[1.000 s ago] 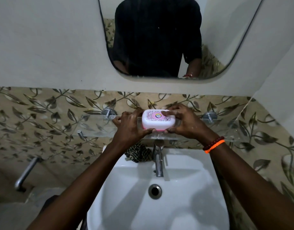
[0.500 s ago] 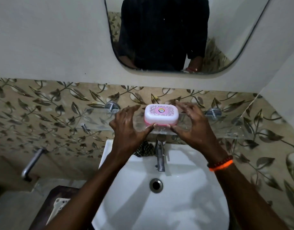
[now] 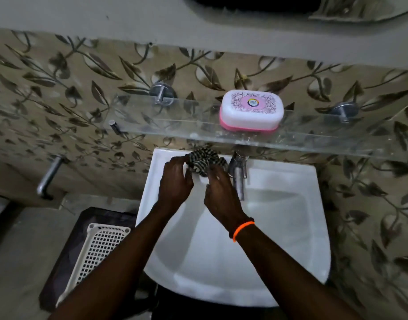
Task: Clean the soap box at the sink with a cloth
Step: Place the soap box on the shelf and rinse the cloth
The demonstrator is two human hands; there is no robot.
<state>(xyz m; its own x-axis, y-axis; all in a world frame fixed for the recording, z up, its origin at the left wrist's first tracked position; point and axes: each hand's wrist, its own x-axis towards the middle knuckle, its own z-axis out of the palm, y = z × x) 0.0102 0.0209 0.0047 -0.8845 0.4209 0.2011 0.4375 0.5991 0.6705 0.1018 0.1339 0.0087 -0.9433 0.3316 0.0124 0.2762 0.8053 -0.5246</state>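
White sink [image 3: 279,250] nearest, both forearms reaching over it. Left hand [image 3: 175,181] and right hand [image 3: 221,195] met at the far left rim, fingers curled onto a crumpled black-and-white striped cloth [image 3: 204,161] just left of the tap [image 3: 238,174]. Orange band [image 3: 243,230] on right wrist. Beyond, soap box [image 3: 251,112] sat closed on the glass shelf [image 3: 152,121], untouched: white patterned lid, pink base.

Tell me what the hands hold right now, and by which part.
Both hands are on the striped cloth at the sink's back rim: left hand at its left edge, right hand at its front. The soap box sits unheld.
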